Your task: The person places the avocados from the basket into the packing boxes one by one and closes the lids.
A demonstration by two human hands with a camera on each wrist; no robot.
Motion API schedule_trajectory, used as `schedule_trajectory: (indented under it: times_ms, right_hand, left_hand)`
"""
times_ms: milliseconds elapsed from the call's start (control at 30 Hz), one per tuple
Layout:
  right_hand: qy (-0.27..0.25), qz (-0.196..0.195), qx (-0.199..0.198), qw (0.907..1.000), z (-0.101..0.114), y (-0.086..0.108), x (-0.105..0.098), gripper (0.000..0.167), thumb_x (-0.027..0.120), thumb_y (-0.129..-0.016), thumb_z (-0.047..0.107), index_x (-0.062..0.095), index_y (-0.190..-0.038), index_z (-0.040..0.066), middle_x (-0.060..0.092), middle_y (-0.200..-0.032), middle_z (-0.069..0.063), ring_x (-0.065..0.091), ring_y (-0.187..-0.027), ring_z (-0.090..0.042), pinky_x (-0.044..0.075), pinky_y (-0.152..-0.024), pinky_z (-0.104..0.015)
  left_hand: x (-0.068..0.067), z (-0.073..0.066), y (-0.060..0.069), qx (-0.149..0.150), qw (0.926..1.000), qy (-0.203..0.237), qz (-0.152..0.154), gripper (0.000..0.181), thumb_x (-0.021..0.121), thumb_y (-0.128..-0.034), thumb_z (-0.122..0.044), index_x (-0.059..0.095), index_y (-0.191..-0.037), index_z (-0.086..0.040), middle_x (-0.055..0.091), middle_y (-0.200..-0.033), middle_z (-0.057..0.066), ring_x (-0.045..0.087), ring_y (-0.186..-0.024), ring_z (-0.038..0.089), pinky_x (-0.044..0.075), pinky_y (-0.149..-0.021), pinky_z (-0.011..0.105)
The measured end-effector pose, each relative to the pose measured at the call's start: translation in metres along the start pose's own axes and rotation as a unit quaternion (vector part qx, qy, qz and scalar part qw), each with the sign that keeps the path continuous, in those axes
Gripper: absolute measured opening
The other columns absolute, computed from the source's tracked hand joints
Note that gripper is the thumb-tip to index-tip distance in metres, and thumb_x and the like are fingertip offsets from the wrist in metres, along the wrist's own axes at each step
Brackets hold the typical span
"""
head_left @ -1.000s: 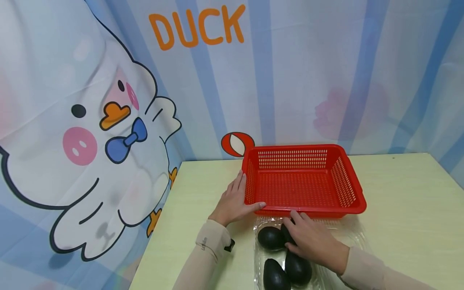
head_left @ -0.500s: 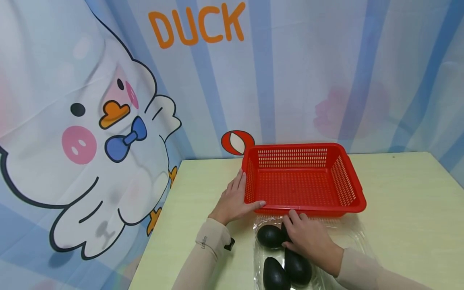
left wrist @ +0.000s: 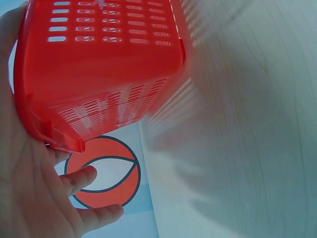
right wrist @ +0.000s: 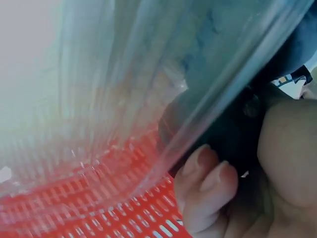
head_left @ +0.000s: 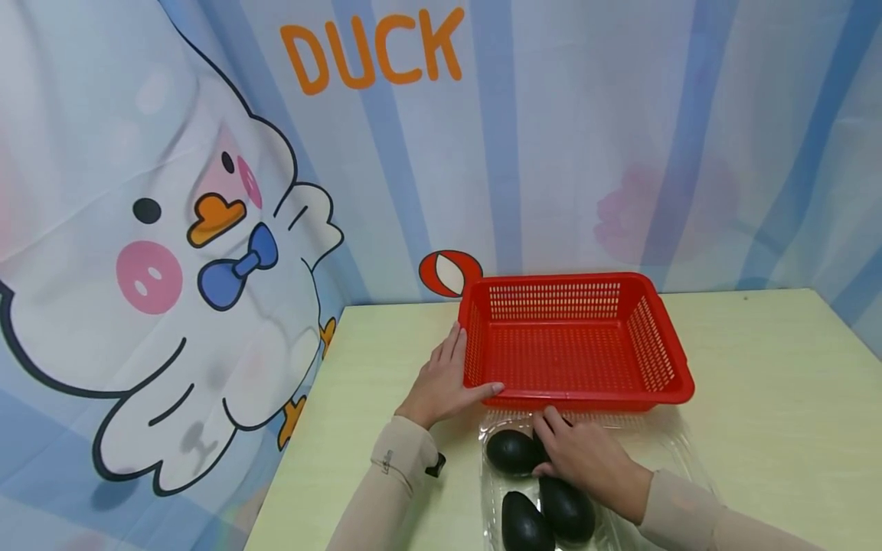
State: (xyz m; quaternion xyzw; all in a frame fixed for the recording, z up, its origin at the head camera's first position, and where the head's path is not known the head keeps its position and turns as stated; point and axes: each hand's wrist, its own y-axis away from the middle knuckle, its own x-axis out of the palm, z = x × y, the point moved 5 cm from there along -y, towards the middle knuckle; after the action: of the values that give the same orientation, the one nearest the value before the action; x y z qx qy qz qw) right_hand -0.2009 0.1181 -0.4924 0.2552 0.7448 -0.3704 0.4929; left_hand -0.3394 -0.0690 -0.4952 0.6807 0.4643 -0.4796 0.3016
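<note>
My left hand (head_left: pixel 442 386) rests at the front left corner of the red plastic basket (head_left: pixel 558 402). Its fingers lie straight along the side and the thumb touches the front rim. In the left wrist view the fingers extend past the basket's corner. My right hand (head_left: pixel 596 459) curls its fingers round a dark avocado (right wrist: pixel 230 136), mostly hidden by the hand in the head view. That avocado is in a clear plastic box (head_left: pixel 661 440) in front of the basket. Around it lie a rounded avocado (head_left: pixel 512 451), another (head_left: pixel 568 509) and a third (head_left: pixel 527 524) nearer the front.
The pale yellow table (head_left: pixel 772 398) meets a blue striped curtain (head_left: pixel 565 138) at the back and left. A duck is printed on the curtain. The frame's lower edge cuts off the plastic box.
The right hand has shifted slightly left, with its fingers drawn a little lower over the avocado. The left hand and the basket have stayed in place.
</note>
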Motion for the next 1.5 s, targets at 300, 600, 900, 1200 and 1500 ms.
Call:
schedule_trajectory:
  times_ms: [300,600,900,1200,1500]
  right_hand:
    - [-0.014,0.014,0.007,0.9998,-0.002,0.002,0.002,0.072,0.065,-0.088,0.066,0.059,-0.132,0.009,0.054,-0.1,-0.009,0.022,-0.043,-0.011,0.02,-0.036,-0.022]
    - [-0.033,0.058,0.056,0.9962,-0.003,0.003,0.003,0.074,0.061,-0.092,0.064,0.059,-0.137,0.006,0.058,-0.107,-0.014,0.027,-0.043,-0.012,0.023,-0.037,-0.025]
    - [-0.081,0.088,0.095,0.9883,-0.011,0.006,-0.005,0.066,0.07,-0.09,0.056,0.057,-0.136,0.01,0.053,-0.109,-0.01,0.034,-0.046,-0.014,0.028,-0.038,-0.027]
    - [-0.107,0.061,0.098,0.9876,-0.023,0.012,-0.028,0.052,0.074,-0.089,0.048,0.061,-0.125,0.013,0.056,-0.099,-0.004,0.041,-0.054,-0.011,0.035,-0.044,-0.024]
    - [-0.122,0.02,0.13,0.9838,-0.044,0.019,-0.055,0.049,0.077,-0.087,0.045,0.065,-0.122,0.013,0.068,-0.1,-0.003,0.063,-0.066,-0.011,0.058,-0.055,-0.031]
  left_hand:
    - [-0.001,-0.001,-0.002,0.0,1.0,0.002,-0.001,0.121,0.052,-0.0772,-0.086,0.008,-0.165,-0.015,0.004,-0.172,-0.002,0.025,-0.151,0.028,0.039,-0.114,0.056]
    - [-0.003,-0.005,-0.004,0.002,1.0,0.007,-0.006,0.122,0.052,-0.0756,-0.088,0.009,-0.165,-0.016,0.004,-0.172,-0.002,0.025,-0.151,0.028,0.04,-0.113,0.055]
    - [-0.003,-0.003,-0.005,0.003,1.0,0.003,-0.005,0.12,0.052,-0.0779,-0.085,0.01,-0.165,-0.014,0.006,-0.172,0.001,0.024,-0.151,0.029,0.04,-0.113,0.056]
    - [-0.003,0.001,-0.003,0.001,0.9999,0.004,-0.014,0.121,0.049,-0.0755,-0.09,0.009,-0.165,-0.019,0.006,-0.172,-0.003,0.023,-0.151,0.027,0.04,-0.113,0.055]
    - [-0.003,0.001,0.003,0.005,0.9995,0.017,-0.026,0.117,0.052,-0.0768,-0.087,0.013,-0.165,-0.021,0.009,-0.172,-0.002,0.026,-0.15,0.028,0.044,-0.109,0.056]
